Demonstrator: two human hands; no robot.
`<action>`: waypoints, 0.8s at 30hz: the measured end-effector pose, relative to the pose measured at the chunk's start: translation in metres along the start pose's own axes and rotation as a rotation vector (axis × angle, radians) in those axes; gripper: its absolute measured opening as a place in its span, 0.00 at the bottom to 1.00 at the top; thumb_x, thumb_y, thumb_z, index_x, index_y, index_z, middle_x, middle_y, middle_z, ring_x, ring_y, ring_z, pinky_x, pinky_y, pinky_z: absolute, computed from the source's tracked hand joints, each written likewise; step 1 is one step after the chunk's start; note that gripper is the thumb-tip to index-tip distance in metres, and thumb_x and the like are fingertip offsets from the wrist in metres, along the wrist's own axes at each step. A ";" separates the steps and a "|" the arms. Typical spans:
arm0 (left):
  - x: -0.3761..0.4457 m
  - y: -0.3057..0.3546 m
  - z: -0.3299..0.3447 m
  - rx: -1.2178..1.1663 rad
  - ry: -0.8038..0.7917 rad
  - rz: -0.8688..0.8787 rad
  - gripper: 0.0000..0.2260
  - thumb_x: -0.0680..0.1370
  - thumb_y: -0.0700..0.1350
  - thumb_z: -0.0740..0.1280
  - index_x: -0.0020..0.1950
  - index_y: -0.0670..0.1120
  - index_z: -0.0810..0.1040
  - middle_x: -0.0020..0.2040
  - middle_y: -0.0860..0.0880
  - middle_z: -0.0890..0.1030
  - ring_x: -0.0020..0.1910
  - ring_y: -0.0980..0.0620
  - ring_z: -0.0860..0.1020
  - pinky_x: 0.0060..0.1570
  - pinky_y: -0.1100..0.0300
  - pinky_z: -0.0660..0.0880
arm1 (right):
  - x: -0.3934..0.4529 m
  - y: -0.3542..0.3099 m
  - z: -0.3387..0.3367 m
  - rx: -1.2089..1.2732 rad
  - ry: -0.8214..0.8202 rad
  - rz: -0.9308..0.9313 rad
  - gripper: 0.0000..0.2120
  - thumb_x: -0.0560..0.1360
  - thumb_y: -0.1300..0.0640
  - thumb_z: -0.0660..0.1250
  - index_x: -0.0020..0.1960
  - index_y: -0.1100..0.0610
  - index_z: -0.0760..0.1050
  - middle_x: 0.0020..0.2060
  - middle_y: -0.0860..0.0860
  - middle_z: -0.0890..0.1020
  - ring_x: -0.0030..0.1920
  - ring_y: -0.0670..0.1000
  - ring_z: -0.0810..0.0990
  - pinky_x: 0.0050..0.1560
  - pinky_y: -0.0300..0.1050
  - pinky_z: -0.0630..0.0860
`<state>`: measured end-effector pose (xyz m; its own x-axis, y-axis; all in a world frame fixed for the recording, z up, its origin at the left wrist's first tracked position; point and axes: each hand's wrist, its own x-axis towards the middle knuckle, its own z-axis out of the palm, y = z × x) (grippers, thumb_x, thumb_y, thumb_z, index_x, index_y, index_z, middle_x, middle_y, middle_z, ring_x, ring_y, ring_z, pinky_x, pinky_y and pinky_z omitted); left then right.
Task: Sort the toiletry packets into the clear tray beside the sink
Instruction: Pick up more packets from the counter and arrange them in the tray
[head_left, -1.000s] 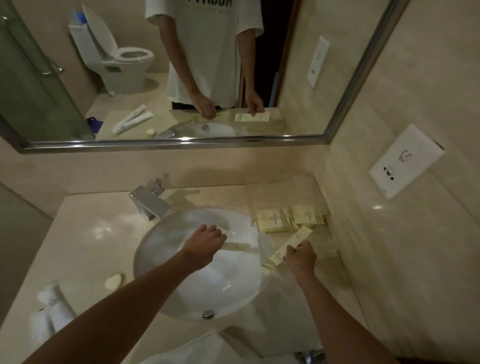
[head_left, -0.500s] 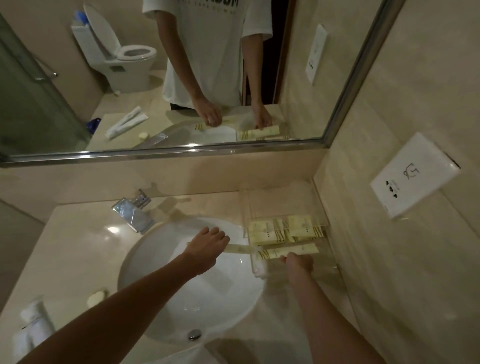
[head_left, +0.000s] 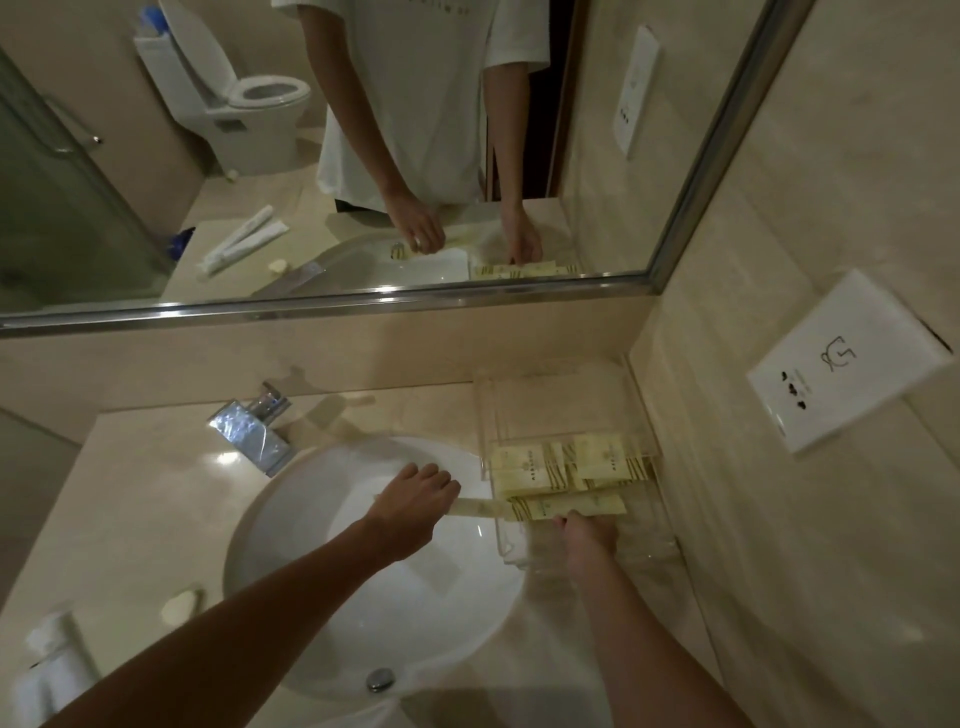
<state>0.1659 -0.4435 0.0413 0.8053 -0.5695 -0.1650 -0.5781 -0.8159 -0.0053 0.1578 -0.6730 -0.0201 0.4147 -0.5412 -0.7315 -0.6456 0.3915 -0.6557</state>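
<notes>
A clear tray (head_left: 566, 389) stands on the counter right of the sink (head_left: 363, 597), against the side wall. Several cream packets (head_left: 530, 465) lie in it. My right hand (head_left: 589, 535) pinches a long cream packet (head_left: 576, 505) lying flat in the tray in front of the others. My left hand (head_left: 413, 512) hovers over the basin and holds another long packet (head_left: 475, 506), whose free end points at the tray's left wall.
A chrome tap (head_left: 254, 431) stands behind the basin. A small soap (head_left: 179, 608) and rolled white towels (head_left: 49, 670) lie on the left counter. A socket plate (head_left: 841, 358) sits on the right wall. The mirror (head_left: 311, 156) spans the back.
My right hand carried its long packet from above the basin's edge into the tray and laid it flat. My left hand stayed over the basin with its packet.
</notes>
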 end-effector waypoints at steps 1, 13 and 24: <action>0.001 0.001 0.000 -0.005 -0.006 -0.001 0.12 0.70 0.33 0.67 0.50 0.46 0.75 0.46 0.48 0.79 0.44 0.49 0.75 0.45 0.55 0.71 | 0.001 0.000 0.001 0.006 -0.004 0.003 0.16 0.71 0.74 0.63 0.59 0.67 0.75 0.40 0.58 0.81 0.42 0.58 0.82 0.49 0.52 0.81; 0.024 0.016 -0.002 -0.094 -0.029 -0.009 0.10 0.78 0.38 0.62 0.59 0.47 0.71 0.55 0.50 0.78 0.52 0.51 0.72 0.55 0.58 0.67 | 0.008 -0.009 -0.028 -0.269 0.042 -0.113 0.05 0.67 0.70 0.67 0.34 0.64 0.80 0.23 0.52 0.81 0.31 0.54 0.83 0.40 0.49 0.83; 0.070 0.087 0.005 -0.331 -0.009 0.062 0.19 0.70 0.27 0.59 0.55 0.46 0.70 0.50 0.46 0.78 0.50 0.46 0.72 0.50 0.55 0.68 | 0.010 -0.034 -0.088 -0.466 0.220 -0.482 0.04 0.68 0.67 0.67 0.38 0.68 0.80 0.31 0.59 0.80 0.32 0.56 0.78 0.25 0.33 0.68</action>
<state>0.1714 -0.5539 0.0244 0.7680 -0.6191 -0.1641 -0.5504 -0.7690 0.3251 0.1269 -0.7572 0.0113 0.6164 -0.7311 -0.2925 -0.6498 -0.2626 -0.7133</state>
